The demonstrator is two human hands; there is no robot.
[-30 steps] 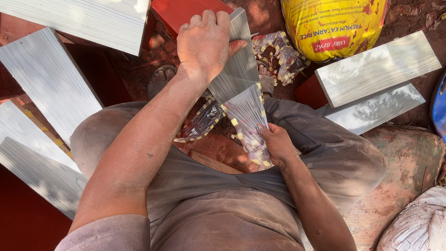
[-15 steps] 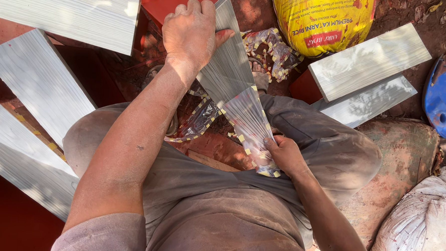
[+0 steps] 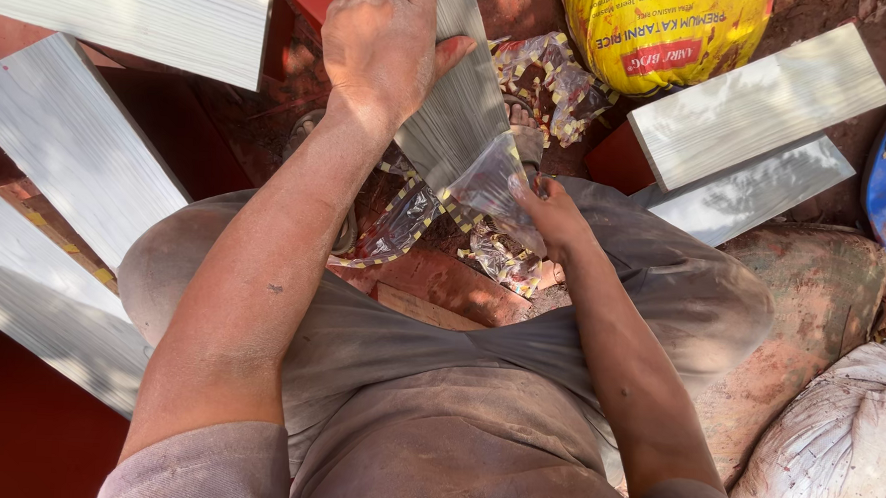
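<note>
Tile (image 3: 459, 110) stands tilted between the knees | left hand (image 3: 387, 42) grip clamped over its top edge | right hand (image 3: 549, 212) pinches clear film (image 3: 491, 181), peeled at lower corner, rest apparently bare | stripped wrapping (image 3: 394, 227) on ground

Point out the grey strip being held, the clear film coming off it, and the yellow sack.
grey strip (image 3: 459, 120), head view, middle of its ribbed face.
clear film (image 3: 491, 186), head view, the loose peeled flap.
yellow sack (image 3: 661, 34), head view, its printed front.
</note>
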